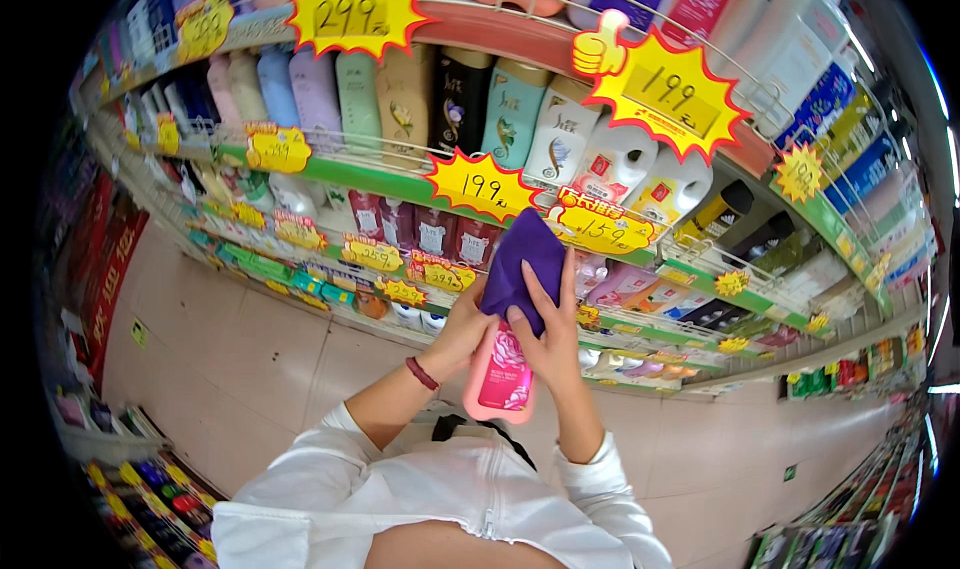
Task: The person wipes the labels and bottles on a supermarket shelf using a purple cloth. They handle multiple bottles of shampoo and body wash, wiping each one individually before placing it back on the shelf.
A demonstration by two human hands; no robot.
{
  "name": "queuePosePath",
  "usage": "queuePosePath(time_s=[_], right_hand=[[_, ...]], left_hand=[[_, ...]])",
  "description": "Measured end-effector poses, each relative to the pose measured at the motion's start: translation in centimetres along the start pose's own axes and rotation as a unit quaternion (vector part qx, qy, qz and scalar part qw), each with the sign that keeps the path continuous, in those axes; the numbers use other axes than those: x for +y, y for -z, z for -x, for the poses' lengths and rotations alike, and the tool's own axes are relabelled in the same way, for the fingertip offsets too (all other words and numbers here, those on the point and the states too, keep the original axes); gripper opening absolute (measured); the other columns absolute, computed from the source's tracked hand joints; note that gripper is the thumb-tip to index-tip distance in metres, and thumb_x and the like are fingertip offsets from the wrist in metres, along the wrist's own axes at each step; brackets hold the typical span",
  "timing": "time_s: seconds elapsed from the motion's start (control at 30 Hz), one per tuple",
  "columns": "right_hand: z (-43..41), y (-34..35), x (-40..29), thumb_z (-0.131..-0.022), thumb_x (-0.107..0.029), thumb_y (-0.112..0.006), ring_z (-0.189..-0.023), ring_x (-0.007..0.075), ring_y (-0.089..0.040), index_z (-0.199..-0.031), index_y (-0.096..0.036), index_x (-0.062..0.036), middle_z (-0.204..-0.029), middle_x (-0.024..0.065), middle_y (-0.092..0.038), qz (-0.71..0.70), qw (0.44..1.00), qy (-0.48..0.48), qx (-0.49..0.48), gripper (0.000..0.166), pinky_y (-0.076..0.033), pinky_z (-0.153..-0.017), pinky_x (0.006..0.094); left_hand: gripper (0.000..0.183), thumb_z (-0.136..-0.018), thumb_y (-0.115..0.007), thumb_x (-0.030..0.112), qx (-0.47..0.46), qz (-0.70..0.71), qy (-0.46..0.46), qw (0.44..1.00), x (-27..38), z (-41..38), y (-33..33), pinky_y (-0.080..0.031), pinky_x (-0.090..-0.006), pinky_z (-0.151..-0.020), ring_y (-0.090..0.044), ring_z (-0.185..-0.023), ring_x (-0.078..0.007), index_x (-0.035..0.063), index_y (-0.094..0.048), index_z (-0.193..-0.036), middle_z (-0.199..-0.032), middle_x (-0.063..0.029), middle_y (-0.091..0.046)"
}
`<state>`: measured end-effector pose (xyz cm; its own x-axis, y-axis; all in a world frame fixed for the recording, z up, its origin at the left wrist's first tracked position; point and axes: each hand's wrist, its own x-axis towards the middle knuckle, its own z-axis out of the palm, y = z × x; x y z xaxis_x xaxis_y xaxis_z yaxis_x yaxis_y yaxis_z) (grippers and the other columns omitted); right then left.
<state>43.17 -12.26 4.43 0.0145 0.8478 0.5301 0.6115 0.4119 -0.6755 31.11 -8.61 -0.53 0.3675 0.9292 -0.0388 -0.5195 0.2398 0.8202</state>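
A pink body wash bottle point(501, 378) with a rose label is held in front of my body, its base towards me. Over its upper end lies a purple cloth point(525, 269), which hides the cap. My left hand point(463, 333) grips the bottle's left side near the shoulder, partly behind the bottle and the cloth. On the right, my right hand point(551, 329) presses the cloth against the bottle with fingers spread along the fabric. Whether the cloth is folded or wrapped around the bottle cannot be told.
Just beyond my hands stands a curved shop shelf with a green edge point(360, 175) and wire guards. It carries rows of shampoo bottles point(450, 100). Yellow price signs point(484, 186) jut out from the shelf edges. Pale floor tiles point(247, 359) lie below; another shelf point(150, 501) stands at lower left.
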Motion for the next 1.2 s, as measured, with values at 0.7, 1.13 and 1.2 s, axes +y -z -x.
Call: queuePosePath(time_s=[0.7,1.13,1.2], right_hand=[[8.9,-2.1,0.7,-0.092,-0.03,-0.038,-0.116,0.016,-0.037,-0.132,-0.025,-0.0013,-0.129,0.0076,-0.036,-0.425,0.819,-0.384,-0.04,0.051,-0.028,-0.099,0.0302],[8.6,-1.1,2.8,-0.093,-0.03,-0.033,-0.112,0.0164,-0.042,-0.128,-0.031,-0.001,-0.125,0.0081,-0.042,-0.444,0.808,-0.385,-0.036,0.045,-0.034,-0.094,0.0287],[10.8,-0.6,2.2,-0.093,-0.032,-0.033,-0.116,0.0179,-0.04,-0.13,-0.027,-0.002,-0.128,0.0089,-0.038,-0.426,0.833,-0.353,-0.011,0.048,-0.033,-0.096,0.0303]], left_hand=[[0.038,-0.083,-0.052,0.039,0.046,0.291,0.165,0.941,2.6,-0.6,2.2,-0.052,-0.029,-0.063,-0.061,-0.066,-0.0155,0.0066,-0.053,-0.101,-0.081,-0.0056,-0.062],[0.034,-0.088,-0.046,0.035,0.032,0.199,0.023,0.979,2.9,-1.1,0.6,-0.051,-0.0266,-0.066,-0.06,-0.072,-0.0132,0.005,-0.047,-0.103,-0.086,-0.0055,-0.058],[0.038,-0.086,-0.046,0.039,0.045,0.254,0.013,0.966,3.2,-0.6,0.1,-0.051,-0.028,-0.068,-0.061,-0.074,-0.0149,0.0053,-0.048,-0.104,-0.086,-0.0067,-0.06]])
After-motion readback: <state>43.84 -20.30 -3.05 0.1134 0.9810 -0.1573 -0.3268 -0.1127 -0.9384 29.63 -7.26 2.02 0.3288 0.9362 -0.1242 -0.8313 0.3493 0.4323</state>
